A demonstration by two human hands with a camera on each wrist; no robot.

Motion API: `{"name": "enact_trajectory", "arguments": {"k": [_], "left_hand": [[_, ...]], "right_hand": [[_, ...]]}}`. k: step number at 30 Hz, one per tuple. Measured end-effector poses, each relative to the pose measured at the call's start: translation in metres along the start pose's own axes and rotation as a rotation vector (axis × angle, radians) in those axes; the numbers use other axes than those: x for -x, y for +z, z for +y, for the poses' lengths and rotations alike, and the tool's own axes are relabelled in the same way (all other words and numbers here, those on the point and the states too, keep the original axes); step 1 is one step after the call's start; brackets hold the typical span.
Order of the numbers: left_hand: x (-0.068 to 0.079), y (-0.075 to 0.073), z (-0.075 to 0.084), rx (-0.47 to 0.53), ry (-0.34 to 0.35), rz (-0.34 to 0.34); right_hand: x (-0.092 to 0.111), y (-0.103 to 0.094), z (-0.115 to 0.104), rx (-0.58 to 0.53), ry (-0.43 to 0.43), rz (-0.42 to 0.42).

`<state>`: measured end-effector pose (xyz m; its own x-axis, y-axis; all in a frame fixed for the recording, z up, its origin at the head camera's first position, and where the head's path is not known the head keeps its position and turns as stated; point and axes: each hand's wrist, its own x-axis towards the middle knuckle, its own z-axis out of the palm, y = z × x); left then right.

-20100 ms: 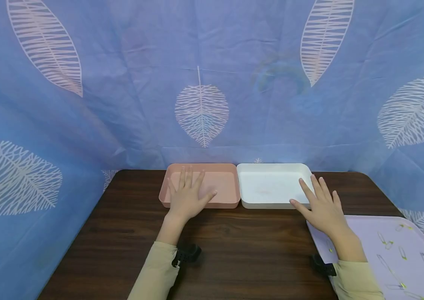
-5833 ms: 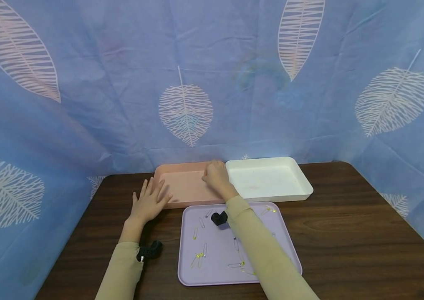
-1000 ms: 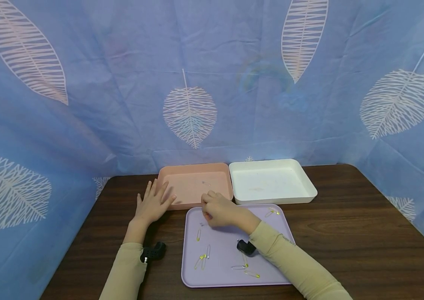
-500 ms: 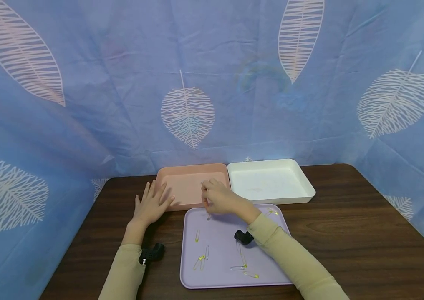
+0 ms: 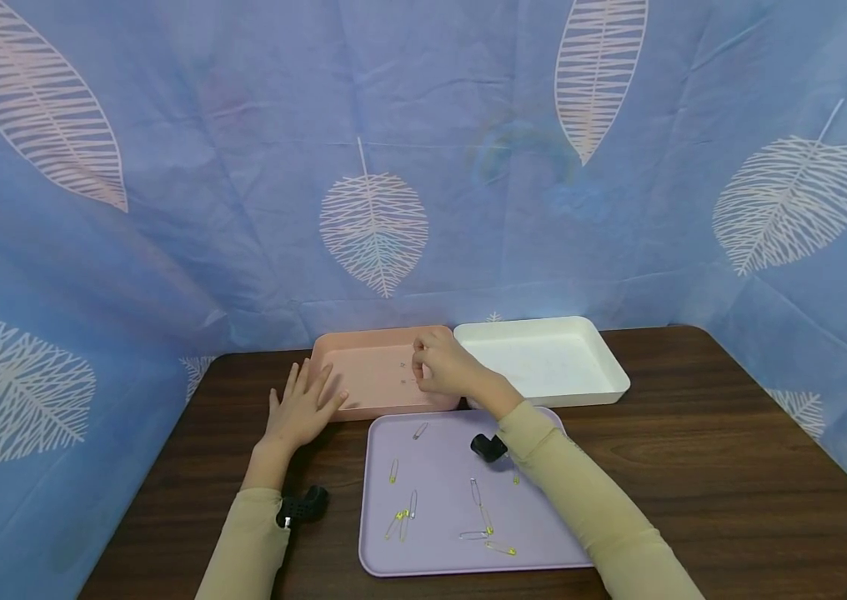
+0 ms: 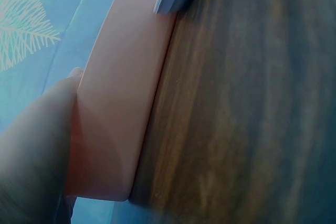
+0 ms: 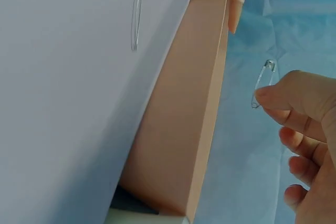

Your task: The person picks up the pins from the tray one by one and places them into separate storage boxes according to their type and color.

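My right hand point(image 5: 448, 364) is over the right part of the pink tray point(image 5: 363, 411). Its thumb and fingertip pinch a silver safety pin point(image 7: 269, 67), plain in the right wrist view, while the other fingers curl loosely. Small metallic glints show inside the pink tray in the head view, too small to tell apart. My left hand point(image 5: 302, 408) has its fingers spread at the pink tray's left front corner. Nearer me lies a lilac tray point(image 5: 438, 483) with several loose safety pins, some yellow-headed, some silver; one silver safety pin point(image 5: 420, 431) is by its far edge.
A white tray point(image 5: 543, 367) stands right of the pink one, side by side. Dark wood tabletop point(image 5: 694, 433) extends to both sides. A blue curtain point(image 5: 258, 208) with leaf prints hangs behind the table. Each wrist wears a black camera point(image 5: 488, 448).
The lilac tray went from far right to the centre early on. Within the last second my right hand moved from its far edge over the pink tray, carrying a safety pin. The left hand stays.
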<state>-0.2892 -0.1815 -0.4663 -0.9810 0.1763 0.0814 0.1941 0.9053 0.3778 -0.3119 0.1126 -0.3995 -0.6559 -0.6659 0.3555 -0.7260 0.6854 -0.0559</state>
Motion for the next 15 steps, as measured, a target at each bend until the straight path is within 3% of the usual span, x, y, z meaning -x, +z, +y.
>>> {"name": "enact_trajectory", "arguments": {"k": [15], "left_hand": [[-0.001, 0.001, 0.0, 0.001, -0.003, 0.0]], "right_hand": [[-0.015, 0.011, 0.016, -0.018, 0.175, 0.041]]}}
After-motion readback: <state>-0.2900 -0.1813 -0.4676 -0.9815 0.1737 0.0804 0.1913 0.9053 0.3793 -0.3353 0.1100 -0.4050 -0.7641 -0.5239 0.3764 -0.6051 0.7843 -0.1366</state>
